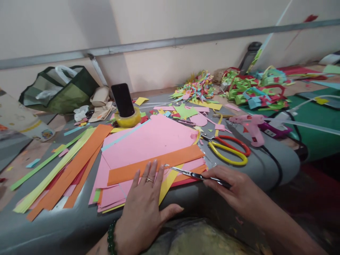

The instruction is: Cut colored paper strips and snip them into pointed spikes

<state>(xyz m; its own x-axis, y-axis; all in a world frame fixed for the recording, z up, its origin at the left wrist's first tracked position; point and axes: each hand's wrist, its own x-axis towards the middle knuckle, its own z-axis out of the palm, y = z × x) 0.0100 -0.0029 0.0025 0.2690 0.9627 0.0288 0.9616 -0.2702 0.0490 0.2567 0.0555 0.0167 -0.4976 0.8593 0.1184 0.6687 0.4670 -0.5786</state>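
Observation:
My left hand (145, 205) lies flat, fingers spread, with its fingertips on an orange paper strip (156, 163). The strip runs across a stack of pink paper sheets (148, 138). In my right hand (231, 186) is a slim silver-and-black utility knife (192, 174), gripped between thumb and fingers. Its tip points left and rests at the strip's lower edge, close to my left fingertips. Under the strip, a yellow paper piece (170, 184) sticks out toward me. Scissors (230, 150) with red and yellow handles lie right of the stack.
Orange, yellow and green paper strips (71, 166) fan out at left. A phone (122, 100) leans upright in a yellow tape roll (129, 118). A pink glue gun (251, 127) with a cord stands at right. Paper scraps (196, 86) are heaped near the wall, beside a green bag (61, 88).

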